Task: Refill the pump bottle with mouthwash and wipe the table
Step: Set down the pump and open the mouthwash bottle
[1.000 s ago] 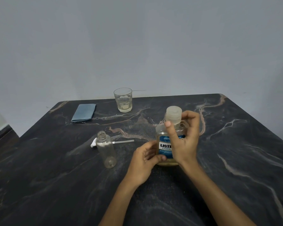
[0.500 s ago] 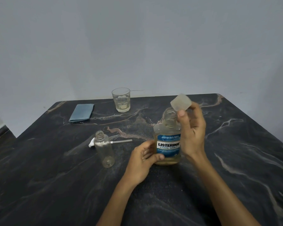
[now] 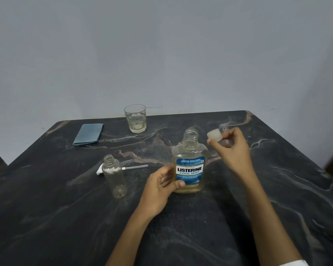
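the left hand (image 3: pixel 160 189) sits low in the middle of the frame, its fingers and thumb curled round the lower part of the mouthwash bottle (image 3: pixel 189 166), which stands upright on the dark marbled table (image 3: pixel 65 227) with its long axis vertical and its open neck pointing up. half a second ago the cap (image 3: pixel 214 135) was just above that neck; now the right hand (image 3: pixel 231 148) has carried it off to the right, pinched between thumb and fingertips, well clear of the mouth. the bottle is clear plastic, flat-shouldered, with a blue and white label and pale yellow liquid low inside. left of it the pump bottle (image 3: pixel 114 175) stands upright, a clear slim cylinder, open-topped. just behind it lies the white pump head (image 3: pixel 121 168), its thin tube pointing right. farther back, a folded blue cloth (image 3: pixel 88 133) lies flat at the upper left of the tabletop, and a clear glass (image 3: pixel 135 118) holding a little pale liquid stands near the far edge.
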Tool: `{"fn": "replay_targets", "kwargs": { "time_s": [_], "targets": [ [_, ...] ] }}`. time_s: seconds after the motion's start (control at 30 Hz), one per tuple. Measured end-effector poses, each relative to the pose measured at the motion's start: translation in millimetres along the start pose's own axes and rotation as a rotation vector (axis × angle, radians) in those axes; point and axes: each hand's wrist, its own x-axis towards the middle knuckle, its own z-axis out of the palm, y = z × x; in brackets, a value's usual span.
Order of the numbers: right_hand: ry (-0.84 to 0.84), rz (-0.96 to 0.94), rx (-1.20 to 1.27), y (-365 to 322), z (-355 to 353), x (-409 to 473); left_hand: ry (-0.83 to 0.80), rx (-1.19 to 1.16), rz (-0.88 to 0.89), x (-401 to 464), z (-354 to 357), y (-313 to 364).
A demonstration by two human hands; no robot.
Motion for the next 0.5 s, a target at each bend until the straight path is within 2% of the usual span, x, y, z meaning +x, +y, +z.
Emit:
{"fn": "replay_targets", "kwargs": {
  "time_s": [0.1,0.27,0.5],
  "targets": [
    [-0.115,0.062,-0.269,15.1,-13.8,4.0,0.003,-0.006,0.002,-0.7,0.5,0.4],
    [-0.102,0.200,-0.326,27.4,-23.0,6.2,-0.001,-0.001,0.004,-0.7,0.2,1.6],
    [-0.152,0.233,-0.420,32.3,-18.9,7.7,0.005,0.006,0.005,-1.0,0.2,2.0]
  ]
}}
